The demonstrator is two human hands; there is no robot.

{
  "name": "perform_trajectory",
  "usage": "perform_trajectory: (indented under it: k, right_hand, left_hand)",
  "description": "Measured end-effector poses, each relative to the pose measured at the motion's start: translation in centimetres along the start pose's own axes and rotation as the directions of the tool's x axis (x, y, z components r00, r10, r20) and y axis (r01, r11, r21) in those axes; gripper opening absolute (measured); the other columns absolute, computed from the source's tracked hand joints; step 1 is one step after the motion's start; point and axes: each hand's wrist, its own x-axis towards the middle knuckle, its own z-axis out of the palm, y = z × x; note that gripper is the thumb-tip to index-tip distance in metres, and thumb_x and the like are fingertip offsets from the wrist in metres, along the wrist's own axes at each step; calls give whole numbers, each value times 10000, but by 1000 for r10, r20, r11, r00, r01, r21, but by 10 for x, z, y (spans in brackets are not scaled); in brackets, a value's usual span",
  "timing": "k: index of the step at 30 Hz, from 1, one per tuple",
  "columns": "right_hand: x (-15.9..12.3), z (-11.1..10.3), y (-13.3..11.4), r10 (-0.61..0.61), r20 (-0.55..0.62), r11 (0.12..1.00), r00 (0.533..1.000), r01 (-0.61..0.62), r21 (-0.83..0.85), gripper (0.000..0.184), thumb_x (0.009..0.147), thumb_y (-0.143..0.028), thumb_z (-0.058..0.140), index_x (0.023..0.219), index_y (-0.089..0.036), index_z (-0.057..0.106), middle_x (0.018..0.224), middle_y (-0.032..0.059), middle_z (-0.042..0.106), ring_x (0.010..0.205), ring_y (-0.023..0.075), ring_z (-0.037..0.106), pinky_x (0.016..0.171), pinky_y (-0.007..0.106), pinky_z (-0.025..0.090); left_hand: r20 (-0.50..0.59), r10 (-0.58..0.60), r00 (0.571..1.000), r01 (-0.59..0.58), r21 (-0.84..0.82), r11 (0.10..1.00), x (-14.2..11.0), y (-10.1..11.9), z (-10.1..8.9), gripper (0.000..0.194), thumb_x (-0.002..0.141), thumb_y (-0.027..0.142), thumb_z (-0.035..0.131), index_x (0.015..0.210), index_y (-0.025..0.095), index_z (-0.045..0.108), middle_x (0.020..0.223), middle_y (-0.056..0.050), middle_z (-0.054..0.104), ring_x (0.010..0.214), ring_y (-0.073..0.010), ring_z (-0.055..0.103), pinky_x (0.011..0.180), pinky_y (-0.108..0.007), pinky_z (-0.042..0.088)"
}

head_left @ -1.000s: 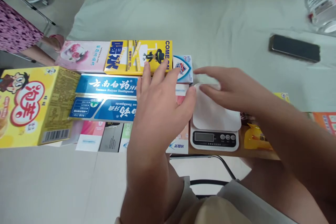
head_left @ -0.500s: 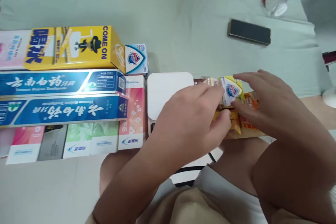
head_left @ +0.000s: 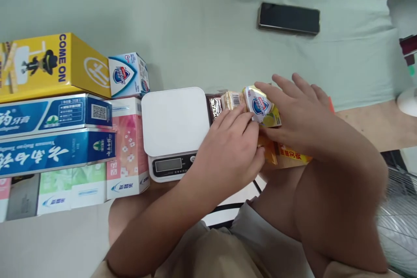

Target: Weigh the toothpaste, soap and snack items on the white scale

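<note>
while the right grip (head_left: pixel 295 113) spans the yellow-and-white soap box (head_left: pixel 260 105), its thumb lies at the near edge and its index finger reaches the far edge; thumb and finger are parted by the depth of the box, and whether they clamp it cannot be told. the soap box is located just left of the right grip and just beyond the left grip (head_left: pixel 228 150). the left grip is palm down with fingers bent, fingertips at the near end of a tan packet (head_left: pixel 232 99); the area under the palm is hidden, so any hold cannot be confirmed. an orange packet (head_left: pixel 270 154), partly covered, shows between the two grips. directly left of the left grip is a white digital scale (head_left: pixel 176 121), with a pink-and-white box (head_left: pixel 127 147) just beside it on the side away from the grip. beyond the right grip, well apart, a black phone (head_left: pixel 289 18) lies flat on the table (head_left: pixel 202 30).
</note>
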Motion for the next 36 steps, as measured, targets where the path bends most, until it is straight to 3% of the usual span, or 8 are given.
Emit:
perform_trajectory:
  k: [3, 6, 9, 13, 17, 25, 31, 36]
  right_hand:
    - [6, -4, -4, 23, 99, 999, 995, -21, -24, 865, 834, -323, 594, 1660, -379, 345, 1797, 23, 292, 1656, 459, 233, 1279, 771, 256]
    - [9, -2, -3, -9, 128, 1000, 992, 12, -18, 874, 816, -298, 590, 1657, -359, 360, 1779, 30, 336, 1640, 490, 255, 1251, 820, 255]
    - [11, 4, 3, -99, 8, 994, 995, 99, 47, 846, 772, -337, 625, 1598, -325, 447, 1690, 96, 478, 1572, 532, 371, 1169, 870, 315]
    - [9, 3, 8, -153, -110, 981, 982, 164, 101, 734, 783, -340, 581, 1515, -315, 524, 1536, 120, 601, 1471, 430, 529, 1196, 784, 346]
    - [0, -10, 4, -108, -186, 984, 977, 133, 123, 760, 784, -386, 619, 1529, -303, 492, 1560, 147, 528, 1462, 415, 531, 1232, 710, 367]
    - [-27, -32, -29, -197, -438, 959, 877, 265, 99, 779, 873, -412, 638, 1604, -262, 414, 1503, 205, 443, 1458, 409, 518, 1163, 573, 524]
    - [-23, -12, -85, -355, -398, 892, 846, 434, 126, 694, 859, -357, 612, 1537, -257, 504, 1516, 189, 505, 1375, 402, 579, 1041, 584, 586]
    - [-9, 1, -111, -402, -250, 881, 881, 447, 157, 739, 852, -379, 617, 1574, -295, 486, 1619, 146, 503, 1365, 410, 606, 1062, 594, 556]
  left_hand:
    - [-4, 7, 1000, -7, 11, 1000, 0, -1, -1, 351, 1047, 250, 472, 1262, 58, 672, 1446, -180, 656, 1528, -353, 482, 1331, -526, 345]
    - [2, 3, 1000, -3, 10, 1000, 0, -2, -1, 324, 1052, 239, 455, 1216, 77, 683, 1440, -181, 662, 1531, -343, 484, 1328, -529, 347]
    - [-6, 5, 1000, -5, -10, 1000, -1, -2, -2, 311, 1048, 223, 441, 1169, 88, 694, 1406, -185, 679, 1512, -341, 507, 1317, -528, 362]
    - [-167, 55, 984, -69, -80, 994, -2, 0, -6, 281, 1029, 183, 443, 1087, 134, 713, 1352, -160, 714, 1446, -309, 574, 1304, -520, 384]
    - [-357, 13, 934, -83, -183, 980, -4, 0, -13, 252, 1007, 169, 475, 1117, 158, 702, 1281, -139, 737, 1331, -260, 642, 1219, -469, 490]
    - [-471, -139, 871, 50, -196, 979, -29, -20, -49, 214, 995, 181, 514, 1116, 174, 690, 1154, -81, 773, 1094, -196, 712, 996, -353, 569]
    - [-286, -374, 882, 365, -88, 927, -65, -47, -76, 214, 960, 269, 554, 1099, 215, 707, 1076, -59, 791, 966, -248, 734, 815, -381, 562]
    - [-100, -429, 898, 430, -4, 903, -85, -60, -83, 190, 964, 281, 530, 943, 224, 710, 799, -28, 748, 687, -217, 670, 581, -328, 431]
